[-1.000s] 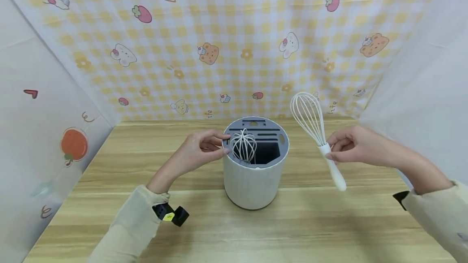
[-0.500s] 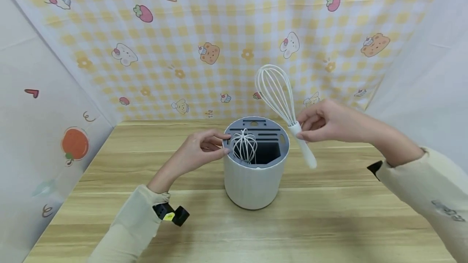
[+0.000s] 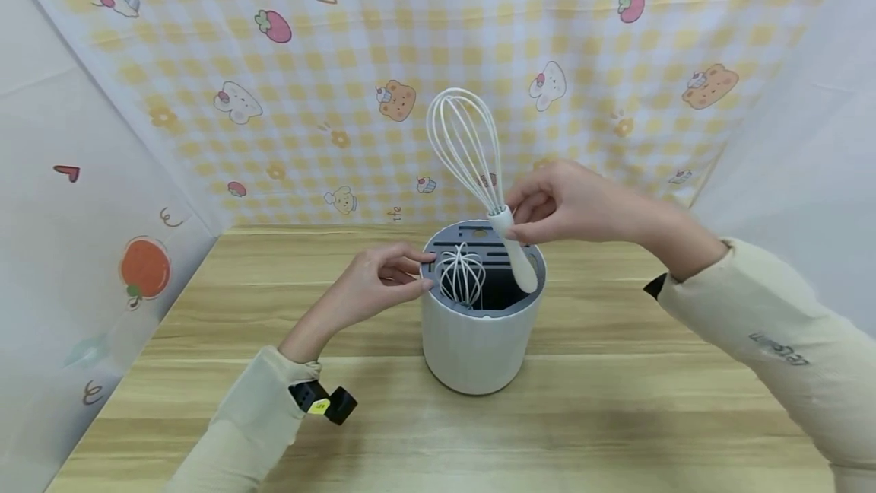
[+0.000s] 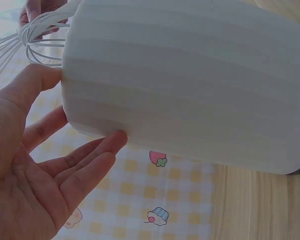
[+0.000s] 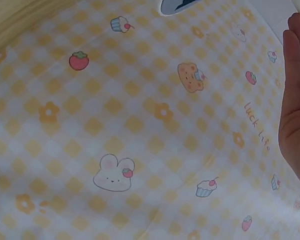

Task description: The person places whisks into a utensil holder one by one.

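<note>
A white whisk (image 3: 509,246) tilts over the utensil holder, its wires upward and its handle end above the dark opening. My right hand (image 3: 564,204) pinches it near the top of the handle. In the right wrist view only part of that hand (image 5: 296,90) shows, at the right edge, without the whisk. The white ribbed utensil holder (image 3: 475,352) stands upright on the table under a grey slotted top (image 3: 445,238). Another whisk (image 3: 461,278) stands in it, wires up, handle hidden inside. My left hand (image 3: 376,280) touches the holder's left rim and side with loosely extended fingers (image 4: 90,175).
A wooden table (image 3: 328,447) carries the holder. Behind it hangs a yellow checked cloth (image 3: 301,112) with cartoon prints. White sheets close off the left side (image 3: 61,265) and the right side (image 3: 807,204). A black camera (image 3: 322,399) sits on my left wrist.
My right hand has brought the whisk leftward and up, from right of the holder to over its opening. The left hand stays at the rim, and the holder has not moved.
</note>
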Demonstrator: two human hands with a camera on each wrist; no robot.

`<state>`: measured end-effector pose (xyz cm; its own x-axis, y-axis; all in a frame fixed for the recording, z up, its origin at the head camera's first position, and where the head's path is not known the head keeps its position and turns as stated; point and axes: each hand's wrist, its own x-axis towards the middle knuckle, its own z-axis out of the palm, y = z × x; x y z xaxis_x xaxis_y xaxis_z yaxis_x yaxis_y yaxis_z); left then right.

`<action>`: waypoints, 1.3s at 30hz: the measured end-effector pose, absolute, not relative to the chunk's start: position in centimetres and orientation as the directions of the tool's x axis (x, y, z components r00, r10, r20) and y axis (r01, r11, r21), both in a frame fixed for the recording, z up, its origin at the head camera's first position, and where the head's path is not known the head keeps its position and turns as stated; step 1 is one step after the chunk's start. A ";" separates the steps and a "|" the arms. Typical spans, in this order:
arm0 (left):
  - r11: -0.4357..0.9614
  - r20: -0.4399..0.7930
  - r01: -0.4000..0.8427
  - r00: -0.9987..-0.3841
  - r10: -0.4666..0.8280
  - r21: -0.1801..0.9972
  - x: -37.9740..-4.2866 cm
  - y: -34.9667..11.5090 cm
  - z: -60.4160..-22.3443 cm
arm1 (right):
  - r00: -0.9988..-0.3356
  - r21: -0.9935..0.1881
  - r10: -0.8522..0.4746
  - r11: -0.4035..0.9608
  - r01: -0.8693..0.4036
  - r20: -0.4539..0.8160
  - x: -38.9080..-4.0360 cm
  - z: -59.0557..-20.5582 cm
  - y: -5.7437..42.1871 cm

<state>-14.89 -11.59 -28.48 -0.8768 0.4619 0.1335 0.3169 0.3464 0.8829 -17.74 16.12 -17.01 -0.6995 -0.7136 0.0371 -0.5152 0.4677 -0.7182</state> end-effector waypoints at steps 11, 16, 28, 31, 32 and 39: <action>0.356 0.127 0.318 -0.874 0.468 0.879 -14.9 -11.6 -28.6 | -0.610 -0.759 -0.781 0.477 -0.442 -0.135 -18.9 -19.5 15.1; 0.362 0.118 0.316 -0.872 0.474 0.877 -15.0 -11.6 -28.5 | -0.547 -0.763 -0.804 0.500 -0.410 -0.233 -19.3 -20.4 15.1; 0.364 0.120 0.320 -0.871 0.477 0.874 -14.9 -11.6 -28.3 | -0.370 -0.616 -0.893 0.445 -0.650 -0.255 -19.6 -19.9 13.7; 0.363 0.121 0.322 -0.870 0.479 0.874 -15.0 -11.6 -28.4 | -0.373 -0.534 -0.889 0.459 -0.710 -0.267 -19.4 -19.6 13.7; 0.364 0.122 0.323 -0.870 0.479 0.874 -15.0 -11.5 -28.4 | -0.369 -0.534 -0.886 0.463 -0.708 -0.279 -19.3 -19.6 13.6; 0.362 0.115 0.314 -0.871 0.477 0.878 -14.9 -11.6 -28.3 | -0.340 -0.579 -0.905 0.424 -0.697 -0.254 -19.3 -20.3 13.6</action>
